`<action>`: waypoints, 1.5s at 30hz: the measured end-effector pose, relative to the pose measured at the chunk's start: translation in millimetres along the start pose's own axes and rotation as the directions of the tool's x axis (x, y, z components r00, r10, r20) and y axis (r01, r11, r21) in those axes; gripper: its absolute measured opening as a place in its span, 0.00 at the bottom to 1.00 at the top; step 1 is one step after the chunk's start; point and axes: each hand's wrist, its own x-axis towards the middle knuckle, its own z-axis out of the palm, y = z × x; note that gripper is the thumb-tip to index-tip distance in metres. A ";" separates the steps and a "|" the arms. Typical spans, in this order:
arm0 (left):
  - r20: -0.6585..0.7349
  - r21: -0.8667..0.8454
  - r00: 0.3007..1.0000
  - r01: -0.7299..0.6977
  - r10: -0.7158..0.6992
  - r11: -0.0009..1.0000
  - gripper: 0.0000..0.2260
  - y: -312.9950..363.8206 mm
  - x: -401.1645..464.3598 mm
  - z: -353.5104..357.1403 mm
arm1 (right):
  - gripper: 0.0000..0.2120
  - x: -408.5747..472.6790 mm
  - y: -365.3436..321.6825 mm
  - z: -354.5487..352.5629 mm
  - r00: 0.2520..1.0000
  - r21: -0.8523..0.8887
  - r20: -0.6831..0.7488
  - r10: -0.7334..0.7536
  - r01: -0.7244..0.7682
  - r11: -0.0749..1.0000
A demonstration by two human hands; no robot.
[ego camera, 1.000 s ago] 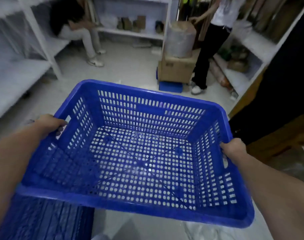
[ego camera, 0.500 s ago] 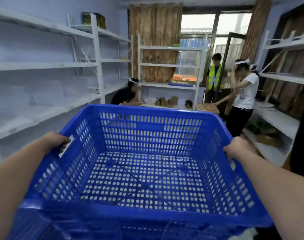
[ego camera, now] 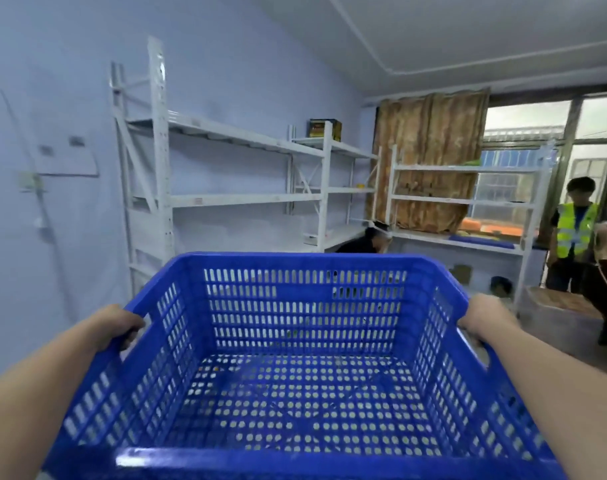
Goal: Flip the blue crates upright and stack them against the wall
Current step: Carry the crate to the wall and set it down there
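Observation:
A blue perforated plastic crate [ego camera: 295,386] fills the lower half of the head view, upright with its open side up and nothing inside. My left hand [ego camera: 117,327] grips the handle slot in its left wall. My right hand [ego camera: 485,320] grips the rim at the handle of its right wall. The crate is held in the air in front of me. A pale blue wall [ego camera: 53,168] stands ahead on the left. No other crate shows.
White metal shelving [ego camera: 226,199] runs along the wall ahead and a second rack [ego camera: 464,199] stands before a curtained window. One person crouches behind the crate's far rim [ego camera: 368,242]. A person in a yellow vest [ego camera: 574,230] stands at right.
The view has swung up and to the left, from the floor to the wall and shelving. The crate stays level in both hands, and the crate seen below it earlier has left the view.

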 end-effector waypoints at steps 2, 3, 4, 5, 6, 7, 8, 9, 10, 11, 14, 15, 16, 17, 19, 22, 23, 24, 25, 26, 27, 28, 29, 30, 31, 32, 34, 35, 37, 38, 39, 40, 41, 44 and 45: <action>-0.037 0.007 0.999 0.020 -0.019 1.000 0.14 -20.0 12.3 -39.1 | 0.06 -1.4 -39.7 24.9 0.999 0.000 0.013 -0.031 0.031 1.000; -0.060 0.011 0.998 0.034 -0.033 0.999 0.13 -29.7 17.8 -58.4 | 0.07 -2.9 -59.7 36.5 0.998 -0.002 0.020 -0.054 0.054 0.999; -0.085 0.015 0.995 0.053 -0.052 0.998 0.11 -39.4 23.5 -77.7 | 0.07 -4.3 -79.8 47.7 0.997 0.004 0.033 -0.073 0.073 0.997; -0.104 0.023 0.992 0.071 -0.068 0.997 0.11 -48.8 28.0 -95.6 | 0.07 -5.6 -100.1 59.0 0.994 0.017 0.048 -0.095 0.094 0.995; -0.124 0.032 0.989 0.089 -0.084 0.996 0.10 -58.6 32.6 -112.9 | 0.07 -7.2 -120.9 70.1 0.991 0.024 0.066 -0.118 0.117 0.993; -0.141 0.033 0.985 0.108 -0.102 0.994 0.10 -68.5 37.8 -128.9 | 0.07 -9.0 -142.4 80.8 0.986 0.028 0.085 -0.145 0.144 0.989; -0.155 0.035 0.980 0.129 -0.122 0.991 0.10 -78.9 43.7 -144.3 | 0.07 -9.6 -164.2 92.0 0.979 0.032 0.102 -0.175 0.172 0.985; -0.169 0.032 0.975 0.150 -0.143 0.988 0.10 -90.0 49.4 -158.1 | 0.06 -12.1 -185.9 102.2 0.972 0.038 0.123 -0.200 0.197 0.980; -0.187 0.032 0.969 0.171 -0.162 0.985 0.10 -102.3 55.2 -170.9 | 0.06 -15.0 -206.9 112.9 0.965 0.042 0.143 -0.218 0.215 0.976; -0.207 0.032 0.961 0.196 -0.186 0.980 0.11 -115.6 61.0 -182.1 | 0.06 -18.5 -227.6 123.7 0.959 0.049 0.157 -0.234 0.229 0.972; -0.262 0.022 0.930 0.271 -0.256 0.962 0.15 -157.4 78.2 -209.1 | 0.07 -22.9 -287.8 158.9 0.938 0.078 0.185 -0.292 0.282 0.956; -0.281 0.015 0.918 0.294 -0.278 0.956 0.16 -170.9 83.9 -216.0 | 0.07 -23.8 -307.6 171.5 0.930 0.090 0.203 -0.305 0.293 0.952; -0.299 0.011 0.905 0.321 -0.303 0.947 0.15 -184.0 89.6 -222.7 | 0.07 -23.0 -327.8 184.5 0.922 0.096 0.224 -0.314 0.300 0.949; -0.314 0.007 0.890 0.350 -0.330 0.937 0.15 -195.7 95.3 -229.2 | 0.06 -22.7 -347.5 197.4 0.917 0.114 0.246 -0.314 0.294 0.949; -0.340 -0.008 0.861 0.399 -0.378 0.917 0.15 -217.1 108.7 -243.8 | 0.05 -21.2 -387.5 223.5 0.901 0.144 0.297 -0.317 0.286 0.947; -0.387 -0.026 0.814 0.460 -0.434 0.887 0.15 -241.8 130.5 -268.8 | 0.07 -16.3 -446.1 264.0 0.869 0.142 0.337 -0.362 0.333 0.932; -0.405 -0.039 0.797 0.475 -0.448 0.879 0.15 -248.1 135.9 -278.0 | 0.08 -16.8 -465.6 275.8 0.856 0.127 0.337 -0.393 0.372 0.919; -0.431 -0.051 0.778 0.485 -0.458 0.873 0.16 -253.9 139.3 -286.6 | 0.08 -18.4 -485.3 286.1 0.835 0.108 0.334 -0.437 0.426 0.898; -0.454 -0.061 0.759 0.496 -0.466 0.866 0.17 -257.7 139.8 -294.8 | 0.07 -22.4 -506.1 293.6 0.812 0.101 0.330 -0.481 0.476 0.873; -0.475 -0.081 0.740 0.503 -0.477 0.860 0.17 -262.1 139.1 -302.4 | 0.07 -25.9 -527.2 300.8 0.787 0.101 0.326 -0.524 0.522 0.847; -0.487 -0.112 0.721 0.508 -0.493 0.854 0.16 -267.5 137.8 -310.5 | 0.06 -32.1 -547.9 305.9 0.762 0.111 0.328 -0.559 0.557 0.823; -0.502 -0.146 0.701 0.509 -0.507 0.848 0.16 -275.0 135.9 -319.3 | 0.05 -38.8 -569.4 311.0 0.734 0.130 0.332 -0.592 0.586 0.800; -0.518 -0.174 0.682 0.506 -0.516 0.844 0.15 -281.9 133.1 -329.2 | 0.05 -47.8 -589.7 314.5 0.710 0.157 0.338 -0.618 0.605 0.781; -0.536 -0.195 0.665 0.502 -0.520 0.842 0.15 -287.6 130.2 -339.9 | 0.04 -57.0 -609.5 317.8 0.688 0.185 0.341 -0.641 0.620 0.763; -0.553 -0.212 0.652 0.492 -0.519 0.844 0.16 -292.7 127.6 -352.1 | 0.05 -67.8 -628.9 320.1 0.668 0.204 0.340 -0.662 0.635 0.745; -0.567 -0.233 0.641 0.479 -0.518 0.847 0.16 -297.4 125.0 -365.0 | 0.06 -78.2 -648.9 322.9 0.649 0.214 0.335 -0.683 0.654 0.726; -0.583 -0.274 0.621 0.457 -0.524 0.846 0.16 -308.9 122.6 -392.8 | 0.06 -101.8 -687.5 327.9 0.628 0.221 0.319 -0.709 0.678 0.701; -0.590 -0.288 0.614 0.447 -0.525 0.847 0.16 -315.8 122.5 -407.6 | 0.05 -114.4 -705.7 331.1 0.620 0.224 0.318 -0.718 0.687 0.692; -0.598 -0.301 0.604 0.439 -0.526 0.846 0.16 -330.6 124.3 -437.5 | 0.04 -141.3 -736.6 340.2 0.606 0.228 0.327 -0.726 0.695 0.682; -0.602 -0.305 0.601 0.436 -0.526 0.847 0.16 -338.8 126.1 -452.4 | 0.05 -156.1 -748.7 344.9 0.602 0.235 0.334 -0.726 0.692 0.682; -0.603 -0.312 0.596 0.435 -0.530 0.845 0.16 -347.6 127.4 -466.3 | 0.05 -171.2 -758.7 349.8 0.598 0.245 0.342 -0.724 0.688 0.683; -0.604 -0.318 0.591 0.437 -0.535 0.841 0.16 -356.5 128.7 -480.2 | 0.06 -185.7 -767.8 355.5 0.597 0.258 0.346 -0.724 0.681 0.685; -0.605 -0.323 0.586 0.438 -0.539 0.839 0.16 -365.1 130.7 -494.2 | 0.06 -198.4 -776.6 361.8 0.598 0.268 0.351 -0.720 0.673 0.689; -0.604 -0.327 0.578 0.449 -0.549 0.831 0.17 -388.4 141.5 -535.9 | 0.06 -230.1 -801.0 382.1 0.587 0.294 0.378 -0.716 0.657 0.694; -0.602 -0.320 0.575 0.462 -0.554 0.827 0.17 -396.5 146.7 -549.8 | 0.05 -238.7 -809.7 390.6 0.582 0.299 0.386 -0.716 0.655 0.694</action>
